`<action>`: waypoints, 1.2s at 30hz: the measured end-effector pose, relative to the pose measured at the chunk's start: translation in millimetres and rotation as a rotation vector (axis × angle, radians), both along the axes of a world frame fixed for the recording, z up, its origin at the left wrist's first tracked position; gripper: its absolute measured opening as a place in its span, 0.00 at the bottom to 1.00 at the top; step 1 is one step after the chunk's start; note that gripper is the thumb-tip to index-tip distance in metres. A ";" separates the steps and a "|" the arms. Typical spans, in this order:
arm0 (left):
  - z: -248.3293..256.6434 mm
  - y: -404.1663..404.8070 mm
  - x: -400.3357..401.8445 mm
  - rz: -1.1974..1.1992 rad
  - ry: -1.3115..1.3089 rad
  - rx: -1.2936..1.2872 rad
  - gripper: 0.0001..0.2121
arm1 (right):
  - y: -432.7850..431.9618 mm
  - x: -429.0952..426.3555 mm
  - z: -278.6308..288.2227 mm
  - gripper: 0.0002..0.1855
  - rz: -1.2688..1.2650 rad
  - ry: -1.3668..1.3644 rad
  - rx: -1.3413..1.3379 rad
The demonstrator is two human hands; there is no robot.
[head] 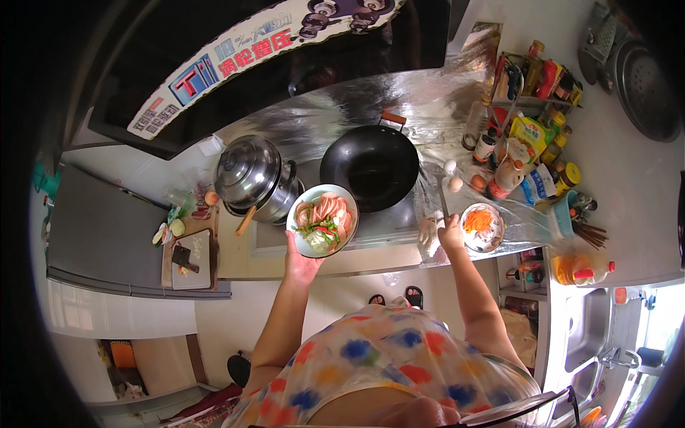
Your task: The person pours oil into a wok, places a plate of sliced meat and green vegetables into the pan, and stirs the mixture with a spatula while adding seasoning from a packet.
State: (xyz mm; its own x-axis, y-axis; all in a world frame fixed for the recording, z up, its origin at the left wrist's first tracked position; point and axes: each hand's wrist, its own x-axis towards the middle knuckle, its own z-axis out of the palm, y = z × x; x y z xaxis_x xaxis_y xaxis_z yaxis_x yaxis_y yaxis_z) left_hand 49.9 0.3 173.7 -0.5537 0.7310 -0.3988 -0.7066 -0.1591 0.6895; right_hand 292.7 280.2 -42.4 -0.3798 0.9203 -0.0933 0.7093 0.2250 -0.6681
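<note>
My left hand holds a white bowl by its near rim. In the bowl lie pink meat slices, green and red pepper pieces and white pieces. A black wok stands on the stove, just beyond the bowl and to its right. On the counter's right side, my right hand grips the handle of a metal spatula, whose blade end points away towards the eggs. Beside that hand is a patterned bowl with shredded orange vegetable, probably carrot.
A lidded steel pot stands left of the wok. A cleaver lies on a chopping board at far left. Eggs, a sauce bottle and other seasonings crowd the right. The range hood overhangs the back; a sink is at lower right.
</note>
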 end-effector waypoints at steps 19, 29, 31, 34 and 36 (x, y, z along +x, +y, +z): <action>-43.4 20.3 -38.3 0.029 -0.060 0.071 0.32 | -76.6 39.2 164.2 0.16 -0.023 1.124 -0.962; -66.4 52.4 -56.9 0.011 -0.057 0.140 0.29 | -117.8 12.2 203.7 0.31 0.112 0.992 -0.913; -69.9 57.1 -62.9 -0.009 -0.022 0.106 0.29 | -125.6 7.7 221.3 0.37 0.253 0.743 -0.762; -80.2 65.6 -70.8 -0.033 0.012 0.065 0.31 | -133.5 -1.4 228.6 0.37 0.391 0.543 -0.603; -89.2 73.2 -77.5 -0.060 0.052 0.027 0.32 | -130.1 -11.0 198.8 0.34 0.615 0.537 0.056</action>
